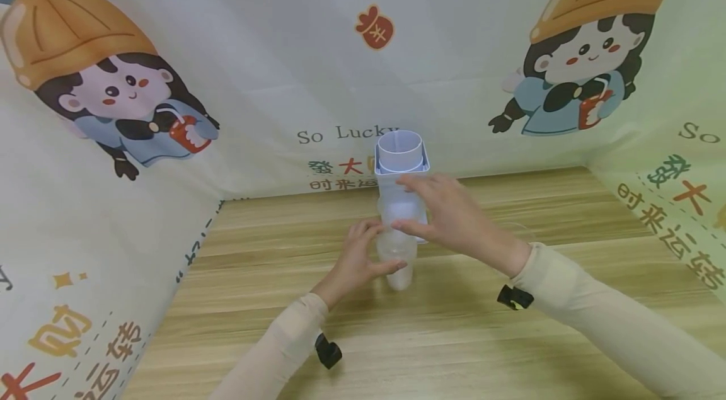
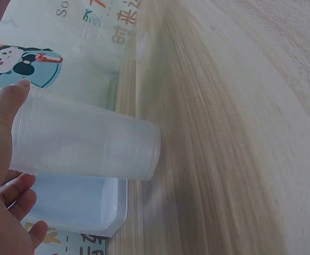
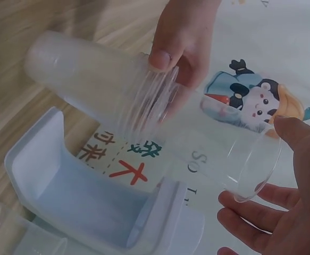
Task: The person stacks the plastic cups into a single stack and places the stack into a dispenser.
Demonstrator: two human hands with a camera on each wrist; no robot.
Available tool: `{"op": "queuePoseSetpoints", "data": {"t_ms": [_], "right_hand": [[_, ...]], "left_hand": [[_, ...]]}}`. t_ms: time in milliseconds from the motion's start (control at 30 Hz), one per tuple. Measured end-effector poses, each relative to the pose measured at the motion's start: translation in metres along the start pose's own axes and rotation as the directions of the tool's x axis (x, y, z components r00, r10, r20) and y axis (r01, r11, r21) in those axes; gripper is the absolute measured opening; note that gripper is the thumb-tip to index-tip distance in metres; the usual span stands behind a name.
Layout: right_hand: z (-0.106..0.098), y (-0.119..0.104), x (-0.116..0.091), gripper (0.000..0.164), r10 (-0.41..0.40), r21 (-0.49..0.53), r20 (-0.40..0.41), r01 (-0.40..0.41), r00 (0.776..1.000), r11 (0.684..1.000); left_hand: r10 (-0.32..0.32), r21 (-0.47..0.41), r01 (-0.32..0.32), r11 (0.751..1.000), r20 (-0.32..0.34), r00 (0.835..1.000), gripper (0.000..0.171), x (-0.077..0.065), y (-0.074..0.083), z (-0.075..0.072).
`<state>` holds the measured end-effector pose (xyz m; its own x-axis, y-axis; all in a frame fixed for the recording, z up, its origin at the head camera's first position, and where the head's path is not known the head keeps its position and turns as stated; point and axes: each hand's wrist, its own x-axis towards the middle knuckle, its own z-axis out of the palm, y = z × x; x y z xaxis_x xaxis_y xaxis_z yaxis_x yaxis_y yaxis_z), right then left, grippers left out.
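Stack [image 3: 85, 74] of clear, thin-walled cups sits upright and slightly tilted in front of the person, with one more clear cup [image 3: 221, 141] rising from its top, its base down among the nested rims. They should be light, springy and rather slick; a hard squeeze would probably dent the walls, so the thicker rims look the best place to take hold. The left hand [image 1: 357, 258] grips the stack at its rims, thumb on one side and fingers on the other. The right hand [image 1: 454, 205] curves about the upper cup's mouth, thumb and fingers spread to opposite sides; how firmly it presses, I cannot tell. Counted: one stack, its rims too crowded to number, one upper cup, one white holder [image 3: 96, 191] standing just behind, and one separate clear vessel [image 3: 38, 239] near that holder, partly out of frame. Beneath is one wood-grain table [image 1: 425, 343]; behind hangs printed cloth [image 1: 272, 72] with two large cartoon figures.
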<state>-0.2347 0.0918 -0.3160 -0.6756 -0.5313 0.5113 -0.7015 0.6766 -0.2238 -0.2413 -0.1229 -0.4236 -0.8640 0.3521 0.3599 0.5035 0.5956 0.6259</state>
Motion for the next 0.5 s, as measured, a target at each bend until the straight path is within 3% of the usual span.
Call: {"op": "queuePoseSetpoints", "data": {"t_ms": [500], "right_hand": [[0.023, 0.000, -0.006, 0.072, 0.028, 0.003, 0.076, -0.028, 0.997, 1.000]], "left_hand": [[-0.015, -0.012, 0.015, 1.000, 0.005, 1.000, 0.058, 0.000, 0.000, 0.001]]}}
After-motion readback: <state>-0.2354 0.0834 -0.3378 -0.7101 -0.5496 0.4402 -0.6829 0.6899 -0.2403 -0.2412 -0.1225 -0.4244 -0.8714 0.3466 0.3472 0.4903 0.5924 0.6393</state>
